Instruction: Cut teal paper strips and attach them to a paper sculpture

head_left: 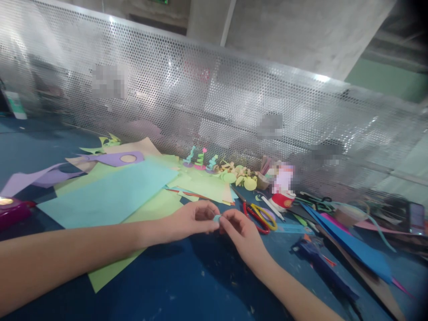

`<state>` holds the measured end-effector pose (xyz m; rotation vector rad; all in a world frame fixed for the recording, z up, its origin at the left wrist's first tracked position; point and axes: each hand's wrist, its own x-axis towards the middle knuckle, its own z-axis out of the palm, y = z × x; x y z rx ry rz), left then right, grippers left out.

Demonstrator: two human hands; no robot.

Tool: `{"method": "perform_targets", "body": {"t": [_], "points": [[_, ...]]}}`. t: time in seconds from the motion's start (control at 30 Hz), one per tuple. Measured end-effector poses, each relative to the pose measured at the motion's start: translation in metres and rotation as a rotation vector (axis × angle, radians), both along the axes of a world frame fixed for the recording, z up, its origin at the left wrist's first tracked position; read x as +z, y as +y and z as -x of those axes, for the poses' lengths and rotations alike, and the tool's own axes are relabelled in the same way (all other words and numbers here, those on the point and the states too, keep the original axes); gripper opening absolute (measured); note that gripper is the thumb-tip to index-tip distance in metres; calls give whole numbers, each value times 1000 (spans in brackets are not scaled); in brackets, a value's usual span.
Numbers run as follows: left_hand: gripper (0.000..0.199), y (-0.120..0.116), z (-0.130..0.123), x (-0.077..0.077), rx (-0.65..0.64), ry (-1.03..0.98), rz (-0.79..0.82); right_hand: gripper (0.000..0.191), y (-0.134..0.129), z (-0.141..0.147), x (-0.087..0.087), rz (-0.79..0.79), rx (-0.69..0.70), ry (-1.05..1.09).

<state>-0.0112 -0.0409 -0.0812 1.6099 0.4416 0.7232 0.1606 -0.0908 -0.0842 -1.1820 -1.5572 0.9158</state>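
The left hand (pixel 192 220) and right hand (pixel 243 234) pinch a small light-blue piece (pixel 217 218) above the surface (pixel 174 281), a large light-blue sheet (pixel 117 195) at their nine o'clock.

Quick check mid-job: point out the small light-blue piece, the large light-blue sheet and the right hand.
Small light-blue piece (pixel 217 218): head view, its visible face by the fingertips.
Large light-blue sheet (pixel 115 192): head view, middle of its upper surface.
Right hand (pixel 246 238): head view, back of it.

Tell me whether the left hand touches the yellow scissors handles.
Apart: the head view shows the right hand between the left hand and the yellow scissors handles.
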Motion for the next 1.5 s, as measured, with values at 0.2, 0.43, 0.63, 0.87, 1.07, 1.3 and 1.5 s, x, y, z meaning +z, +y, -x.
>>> {"method": "perform_targets", "body": {"t": [0.2,0.43,0.63,0.87,1.07,1.3,1.5], "points": [[21,3,1,-2,38,88,5,16,2,-3,-1,-20,-17,-5],[27,6,0,-5,60,52,19,17,0,-2,0,-33,-23,55],[25,3,-1,-2,41,6,41,15,2,-3,0,-41,-9,66],[26,3,-2,-1,9,-15,78,18,4,-6,-5,25,4,198],[25,4,-2,0,45,-34,132,20,3,-4,-2,28,-28,185],[24,6,-2,-2,104,-80,150,14,0,-3,-1,-151,-142,-78],[22,6,-1,-2,99,-70,121,12,-2,-3,-3,-243,-202,-197]]}}
